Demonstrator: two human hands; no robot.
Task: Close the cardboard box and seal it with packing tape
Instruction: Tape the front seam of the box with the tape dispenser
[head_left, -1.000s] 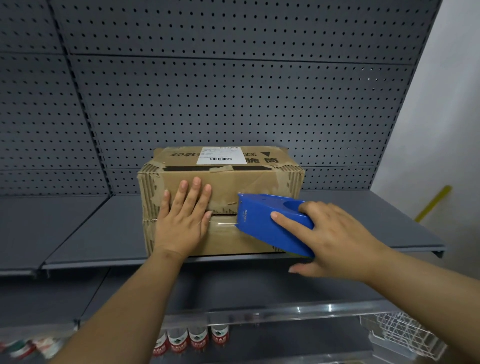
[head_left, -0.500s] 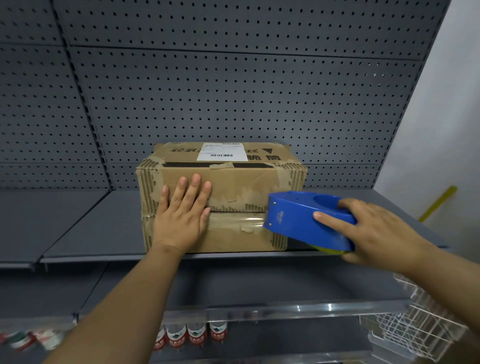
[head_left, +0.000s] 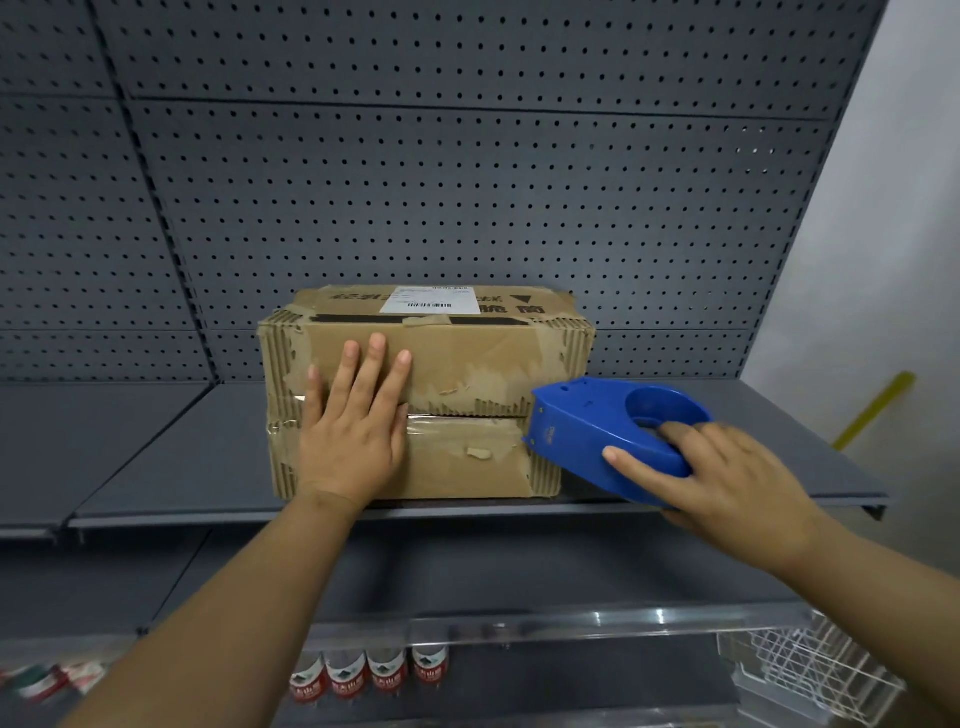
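Observation:
A worn cardboard box (head_left: 467, 364) with a white shipping label on top stands on a grey shelf (head_left: 156, 467). Its two front flaps are folded shut, and clear tape (head_left: 457, 423) runs along the seam between them. My left hand (head_left: 353, 436) lies flat on the left part of that seam, fingers spread. My right hand (head_left: 727, 483) grips a blue tape dispenser (head_left: 608, 431), whose nose touches the box's right front edge at seam height.
Grey pegboard (head_left: 467, 208) backs the shelf. A lower shelf holds several bottles with red labels (head_left: 363, 675), and a white wire basket (head_left: 815, 670) sits at its right. A white wall with a yellow strip (head_left: 872, 410) stands on the right.
My right hand has drawn the dispenser rightward along the seam, from the middle of the box's front to its right edge, leaving tape behind. My left hand has stayed pressed on the box.

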